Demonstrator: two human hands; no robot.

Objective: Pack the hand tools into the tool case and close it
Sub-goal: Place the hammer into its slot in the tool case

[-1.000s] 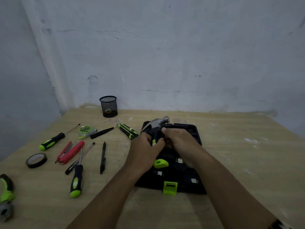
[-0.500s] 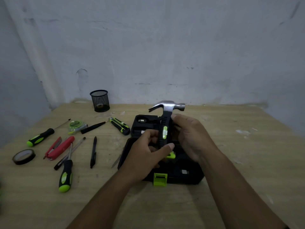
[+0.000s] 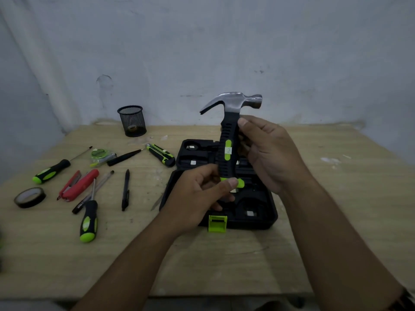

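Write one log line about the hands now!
hammer: held upright | left hand: pinches handle end | right hand: grips handle | tool case: open underneath

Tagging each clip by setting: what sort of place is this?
Likely a makeshift workbench in a plain room: bare wooden table, scuffed painted wall, and a screwdriver lying near an open tool case.

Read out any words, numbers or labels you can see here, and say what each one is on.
"2": on the white sticker on the hammer handle.
White stickers in the tool case compartments: too small to read.
Sticker on the utility knife: too blurred to read.
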